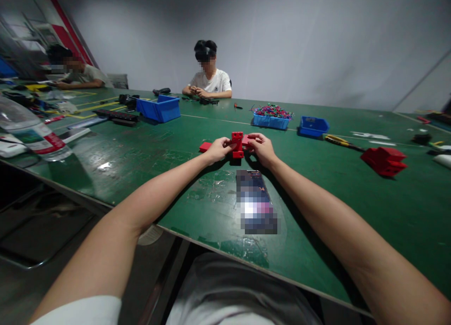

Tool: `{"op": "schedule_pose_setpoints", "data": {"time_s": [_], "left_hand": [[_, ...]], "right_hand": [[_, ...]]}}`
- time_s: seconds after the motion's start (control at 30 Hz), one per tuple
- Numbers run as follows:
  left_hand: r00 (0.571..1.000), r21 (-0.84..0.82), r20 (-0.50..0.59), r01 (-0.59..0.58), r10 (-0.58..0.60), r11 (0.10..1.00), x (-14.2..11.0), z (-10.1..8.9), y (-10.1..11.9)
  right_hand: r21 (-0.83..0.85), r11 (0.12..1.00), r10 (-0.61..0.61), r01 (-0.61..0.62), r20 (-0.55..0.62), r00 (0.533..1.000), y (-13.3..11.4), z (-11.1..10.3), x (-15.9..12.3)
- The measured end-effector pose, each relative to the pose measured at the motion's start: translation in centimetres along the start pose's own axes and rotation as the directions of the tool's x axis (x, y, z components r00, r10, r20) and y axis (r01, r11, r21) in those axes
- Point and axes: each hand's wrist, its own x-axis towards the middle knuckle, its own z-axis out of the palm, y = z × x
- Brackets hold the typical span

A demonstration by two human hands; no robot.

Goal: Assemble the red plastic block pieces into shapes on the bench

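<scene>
Between my two hands a red block-shaped part with small holes (237, 146) is held over the green table. My left hand (221, 149) grips its left side with closed fingers. On the other side, my right hand (260, 148) pinches a smaller red piece (246, 140) against the part; I cannot tell whether the two are joined. Just left of my left hand lies another flat red piece (205, 147). A phone (255, 198) rests on the table nearer to me, below my hands.
A clear bottle (38, 132) stands at left. Behind are a blue bin (160, 110), a blue tray of coloured wires (270, 122) and another blue bin (313, 127). At right lie a yellow-handled tool (338, 141) and red blocks (385, 161). A person (216, 83) sits across.
</scene>
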Motion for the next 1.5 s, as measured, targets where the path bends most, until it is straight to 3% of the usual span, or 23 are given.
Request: {"op": "schedule_pose_setpoints", "data": {"time_s": [0.23, 0.6, 0.83, 1.2, 1.5], "left_hand": [[1.000, -0.005, -0.013, -0.002, 0.002, 1.000, 0.2, 0.1, -0.2], [0.974, 0.048, -0.225, 0.036, -0.024, 0.998, 0.2, 0.4, -0.1], [0.986, 0.046, -0.162, 0.036, -0.028, 0.998, 0.2, 0.3, -0.2], [0.986, 0.085, -0.163, 0.034, -0.020, 0.996, 0.1, 0.4, 0.0], [0.987, 0.080, -0.158, 0.032, -0.020, 0.996, 0.1, 0.3, -0.1]], "right_hand": [[0.084, 0.996, 0.030, -0.028, -0.023, 0.999, 0.3, -0.3, 0.4], [0.229, 0.973, 0.013, -0.037, 0.104, 0.994, 0.2, -0.2, 0.2], [0.206, 0.976, 0.054, -0.073, 0.097, 0.994, -0.1, -0.1, -0.1], [0.165, 0.986, 0.022, -0.018, -0.020, 1.000, -0.7, 0.1, -0.2], [0.171, 0.985, 0.030, -0.028, -0.009, 1.000, -0.9, 0.2, -0.5]]}}
